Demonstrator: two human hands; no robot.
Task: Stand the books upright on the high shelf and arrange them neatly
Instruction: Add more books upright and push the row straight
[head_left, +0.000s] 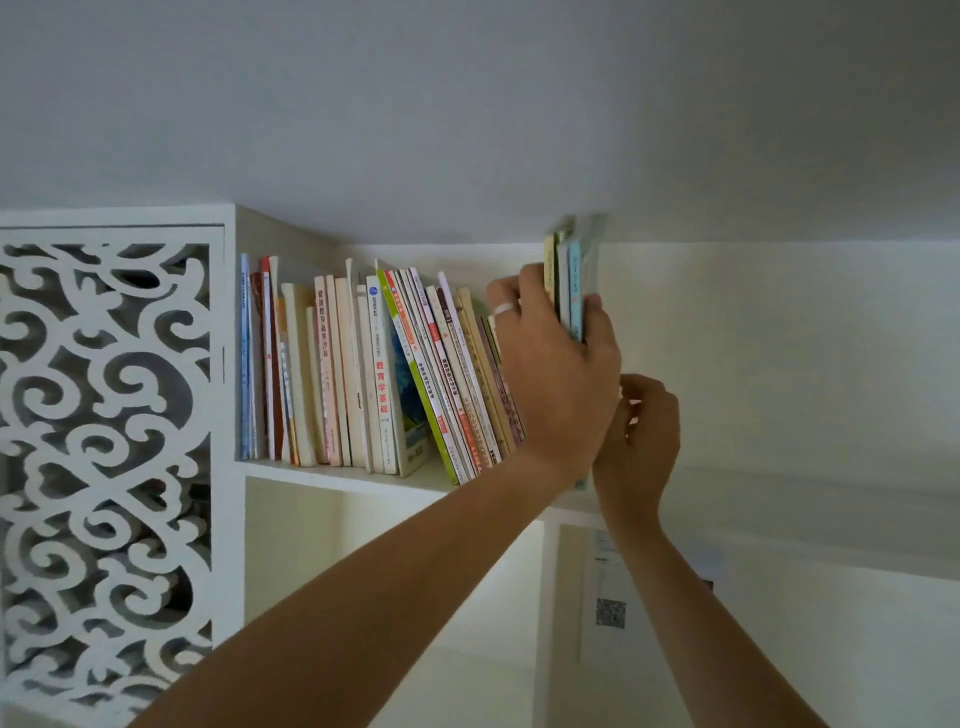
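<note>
A row of books stands on the high white shelf just under the ceiling. Those at the left are upright; those toward the right lean left. My left hand, with a ring on one finger, grips a small bundle of thin books at the row's right end, fingers on one side and thumb on the other. The bundle stands nearly upright, its tops close to the ceiling. My right hand is lower, its fingers curled at the bundle's bottom edge; what they grip is hidden behind my left hand.
A white carved lattice panel closes the cabinet to the left of the shelf. Below the shelf is an open white compartment. A paper with a QR code hangs on the upright at lower right. The wall stretches to the right.
</note>
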